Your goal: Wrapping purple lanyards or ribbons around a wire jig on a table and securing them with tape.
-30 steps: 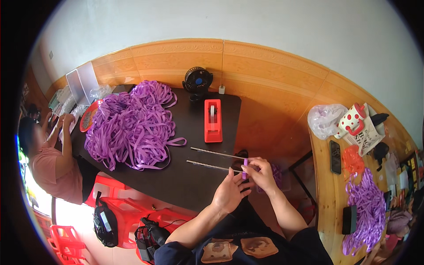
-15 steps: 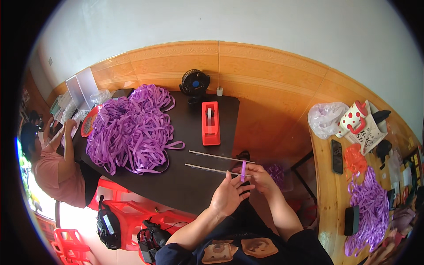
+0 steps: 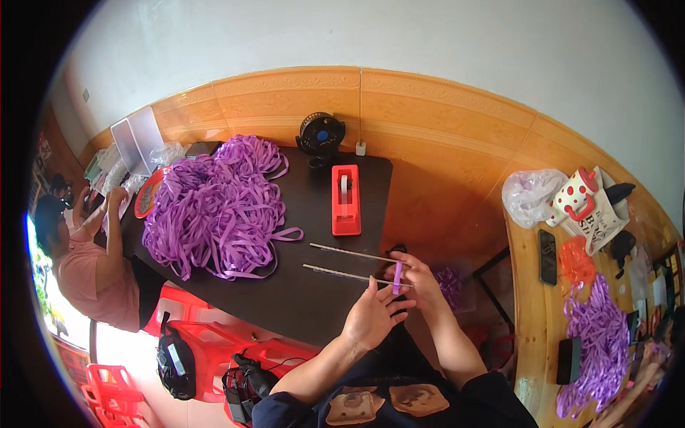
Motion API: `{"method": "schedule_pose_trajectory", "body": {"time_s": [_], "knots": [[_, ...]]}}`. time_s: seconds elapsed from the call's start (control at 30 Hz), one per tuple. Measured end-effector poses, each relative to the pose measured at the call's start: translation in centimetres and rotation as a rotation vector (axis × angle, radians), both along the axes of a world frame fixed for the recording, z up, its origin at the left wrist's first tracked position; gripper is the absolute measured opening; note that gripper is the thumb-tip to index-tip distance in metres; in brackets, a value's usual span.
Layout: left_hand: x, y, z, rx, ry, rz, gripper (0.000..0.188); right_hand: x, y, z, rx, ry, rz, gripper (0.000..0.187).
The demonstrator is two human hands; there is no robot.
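Note:
Two thin metal rods (image 3: 342, 272) reach side by side over the near right part of the dark table. A narrow band of purple ribbon (image 3: 397, 277) spans both rods close to their right ends. My right hand (image 3: 424, 284) is at that end, its fingers curled about the ribbon and rods; part of its grip is hidden. My left hand (image 3: 368, 319) is palm up just below the nearer rod, fingers spread, the thumb raised against the rod and the fingertips close to the ribbon. A large tangled heap of purple ribbon (image 3: 214, 210) lies on the table's left.
On the dark table (image 3: 314, 307) stand a red tape dispenser (image 3: 346, 207) and a black fan (image 3: 320, 135). A wooden table (image 3: 531, 335) at right carries more purple ribbon (image 3: 592, 349), a phone (image 3: 547, 257) and a dotted cup (image 3: 574, 194). Another person (image 3: 96, 278) works at left.
My right hand's fingers have lifted and spread a little along the farther rod. My left hand stays nearly in place under the rods. The whole view has shifted slightly.

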State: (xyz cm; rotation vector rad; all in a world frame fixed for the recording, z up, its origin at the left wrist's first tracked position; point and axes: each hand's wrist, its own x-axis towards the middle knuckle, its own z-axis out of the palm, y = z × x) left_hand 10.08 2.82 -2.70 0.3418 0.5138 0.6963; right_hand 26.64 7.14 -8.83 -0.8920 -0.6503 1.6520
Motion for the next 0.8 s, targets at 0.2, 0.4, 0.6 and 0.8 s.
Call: {"method": "schedule_pose_trajectory", "body": {"time_s": [0.2, 0.4, 0.6, 0.8], "knots": [[0.0, 0.0, -0.2, 0.022, -0.005, 0.004, 0.071, 0.1, -1.0, 2.6, 0.005, 0.075, -0.067, 0.062], [0.0, -0.1, 0.0, 0.005, 0.002, 0.005, 0.071, -0.1, -0.9, 3.1, 0.044, -0.055, -0.063, 0.067], [-0.1, 0.0, -0.3, 0.007, -0.012, 0.010, 0.071, -0.3, -0.7, 3.0, 0.085, -0.132, -0.052, 0.066], [-0.1, 0.0, -0.3, -0.008, -0.010, 0.020, 0.070, -0.3, -0.5, 2.9, 0.054, -0.054, 0.007, 0.066]]}}
